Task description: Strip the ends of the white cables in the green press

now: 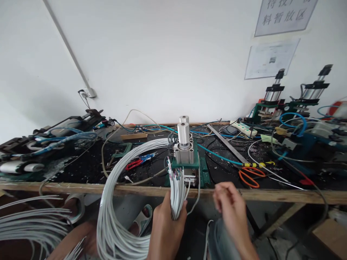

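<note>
My left hand (166,229) is closed round a bundle of white cables (177,195), whose stripped ends point up and show small coloured wires. The bundle stands just before a pneumatic press (186,155) with a green base and a knurled metal knob. A big coil of the same cable (108,209) loops to the left of the hand and passes behind the press. My right hand (230,204) is off to the right, before the bench edge, slightly blurred. Its fingers are curled in; what they hold, if anything, is hidden.
The dark bench (81,168) has a wooden front edge. Red-handled pliers (134,164) lie left of the press; a steel ruler (227,144) and orange-handled scissors (252,177) lie right. More cables (32,224) and another person's arm (78,238) are at lower left.
</note>
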The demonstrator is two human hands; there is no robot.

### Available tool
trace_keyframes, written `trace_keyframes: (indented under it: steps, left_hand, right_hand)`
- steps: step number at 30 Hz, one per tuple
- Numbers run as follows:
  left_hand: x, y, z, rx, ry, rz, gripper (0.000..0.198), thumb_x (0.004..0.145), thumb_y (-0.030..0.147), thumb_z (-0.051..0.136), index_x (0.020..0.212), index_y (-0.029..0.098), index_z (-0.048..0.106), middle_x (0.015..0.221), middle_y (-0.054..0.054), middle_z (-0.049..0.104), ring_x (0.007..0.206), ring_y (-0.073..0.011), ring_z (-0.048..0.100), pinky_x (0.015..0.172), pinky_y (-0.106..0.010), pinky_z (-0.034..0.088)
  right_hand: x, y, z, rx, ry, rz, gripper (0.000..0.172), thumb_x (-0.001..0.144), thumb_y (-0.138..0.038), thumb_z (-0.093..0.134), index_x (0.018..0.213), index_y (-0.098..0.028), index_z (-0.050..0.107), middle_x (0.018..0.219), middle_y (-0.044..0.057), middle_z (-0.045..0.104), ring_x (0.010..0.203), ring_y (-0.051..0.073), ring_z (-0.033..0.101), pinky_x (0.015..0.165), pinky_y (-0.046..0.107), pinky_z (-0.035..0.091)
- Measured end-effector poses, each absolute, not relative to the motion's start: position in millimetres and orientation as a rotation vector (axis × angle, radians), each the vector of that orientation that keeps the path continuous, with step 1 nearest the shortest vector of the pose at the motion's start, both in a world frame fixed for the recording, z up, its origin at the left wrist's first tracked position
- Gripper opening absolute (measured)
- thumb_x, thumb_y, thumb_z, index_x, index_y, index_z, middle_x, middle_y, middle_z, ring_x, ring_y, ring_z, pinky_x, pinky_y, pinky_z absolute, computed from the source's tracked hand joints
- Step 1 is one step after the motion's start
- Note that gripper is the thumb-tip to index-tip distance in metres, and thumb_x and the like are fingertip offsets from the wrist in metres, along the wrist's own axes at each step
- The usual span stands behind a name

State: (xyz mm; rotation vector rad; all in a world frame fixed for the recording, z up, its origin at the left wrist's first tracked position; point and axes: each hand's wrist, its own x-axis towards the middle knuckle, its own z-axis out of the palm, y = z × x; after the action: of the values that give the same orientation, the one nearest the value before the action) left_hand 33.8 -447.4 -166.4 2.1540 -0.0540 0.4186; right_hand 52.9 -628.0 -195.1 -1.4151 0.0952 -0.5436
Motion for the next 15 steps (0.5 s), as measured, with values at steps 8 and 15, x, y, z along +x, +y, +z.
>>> trace_keyframes:
  steps: [8, 15]
  left_hand:
    - [37.4, -442.4, -153.0, 2.267, -0.005, 0.290, 0.009, 0.087, 0.031, 0.056, 0.089, 0.023, 0.060, 0.069, -0.002, 0.070, 0.064, -0.0222, 0.066, 0.063, -0.027, 0.040]
    - [43.0, -447.4, -146.7, 2.315, 0.006, 0.312, 0.006, 0.087, 0.028, 0.058, 0.083, 0.024, 0.056, 0.064, 0.001, 0.061, 0.059, -0.0190, 0.053, 0.061, -0.026, 0.033]
  right_hand:
    - [104.5, -754.8, -190.8, -1.813, 0.178, -1.074, 0.021, 0.082, -0.042, 0.065, 0.086, -0.021, 0.063, 0.073, 0.003, 0.066, 0.064, 0.019, 0.062, 0.064, 0.032, 0.048]
    - [115.3, -764.3, -202.8, -2.085, 0.102, -1.188, 0.019, 0.085, -0.040, 0.058, 0.089, -0.021, 0.063, 0.073, 0.006, 0.071, 0.064, 0.024, 0.069, 0.065, 0.034, 0.051]
